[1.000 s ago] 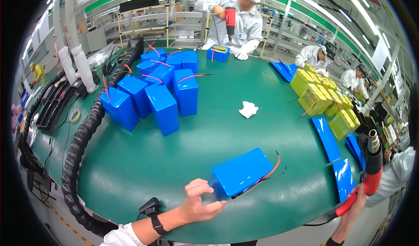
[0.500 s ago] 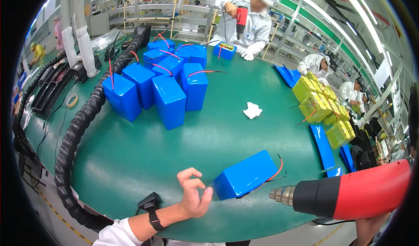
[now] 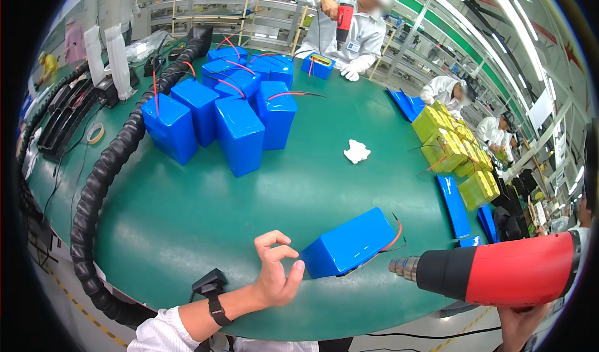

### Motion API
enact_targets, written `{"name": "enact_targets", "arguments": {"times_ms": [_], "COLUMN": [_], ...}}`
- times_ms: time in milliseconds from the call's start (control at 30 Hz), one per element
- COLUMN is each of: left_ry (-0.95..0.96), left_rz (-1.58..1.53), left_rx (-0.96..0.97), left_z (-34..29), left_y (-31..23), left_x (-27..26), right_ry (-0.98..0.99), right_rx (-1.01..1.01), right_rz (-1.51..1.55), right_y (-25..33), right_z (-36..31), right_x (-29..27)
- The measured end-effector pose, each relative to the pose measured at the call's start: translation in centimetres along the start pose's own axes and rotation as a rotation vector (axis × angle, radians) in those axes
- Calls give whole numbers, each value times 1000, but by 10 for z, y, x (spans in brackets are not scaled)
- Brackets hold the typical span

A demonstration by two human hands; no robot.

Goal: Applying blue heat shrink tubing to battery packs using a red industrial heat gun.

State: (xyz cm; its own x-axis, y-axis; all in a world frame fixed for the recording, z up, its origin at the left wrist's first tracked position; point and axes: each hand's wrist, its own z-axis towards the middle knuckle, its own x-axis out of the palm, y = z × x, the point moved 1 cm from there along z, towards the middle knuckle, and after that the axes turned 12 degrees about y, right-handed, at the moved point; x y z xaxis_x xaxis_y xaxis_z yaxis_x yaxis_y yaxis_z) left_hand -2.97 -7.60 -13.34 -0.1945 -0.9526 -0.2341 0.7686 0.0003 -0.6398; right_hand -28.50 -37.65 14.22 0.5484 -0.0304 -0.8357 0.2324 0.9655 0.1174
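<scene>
Glossy blue block near table's front edge, left hand loosely parted beside, right hand clamped on metal-nozzled heat gun

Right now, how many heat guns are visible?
2: one heat gun in your right hand, another heat gun in a co-worker's hand across the table. Others may be hidden.

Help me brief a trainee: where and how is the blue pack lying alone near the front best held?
Probably take the blue pack across its long sides near the left end, from the left: it is boxy, lying lengthwise, and the red wire juts from its right end.
</scene>
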Motion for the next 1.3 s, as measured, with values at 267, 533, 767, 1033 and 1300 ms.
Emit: {"name": "enact_targets", "arguments": {"times_ms": [267, 533, 767, 1033, 1300], "left_ry": [-19, -13, -4, 91, 116], "left_rz": [35, 45, 37, 150, 129], "left_rx": [11, 8, 18, 4, -5], "left_z": [-1, 2, 4, 13, 12], "left_y": [3, 3, 3, 0, 1], "left_x": [-1, -1, -6, -5, -3], "right_ry": [-27, -50, -85, -114, 211], "right_rx": [169, 244, 207, 242, -50], "right_rz": [-10, 111, 13, 83, -127], "right_y": [21, 26, 6, 5, 42], "right_z": [-3, -8, -17, -17, 62], "right_x": [16, 22, 24, 27, 8]}}
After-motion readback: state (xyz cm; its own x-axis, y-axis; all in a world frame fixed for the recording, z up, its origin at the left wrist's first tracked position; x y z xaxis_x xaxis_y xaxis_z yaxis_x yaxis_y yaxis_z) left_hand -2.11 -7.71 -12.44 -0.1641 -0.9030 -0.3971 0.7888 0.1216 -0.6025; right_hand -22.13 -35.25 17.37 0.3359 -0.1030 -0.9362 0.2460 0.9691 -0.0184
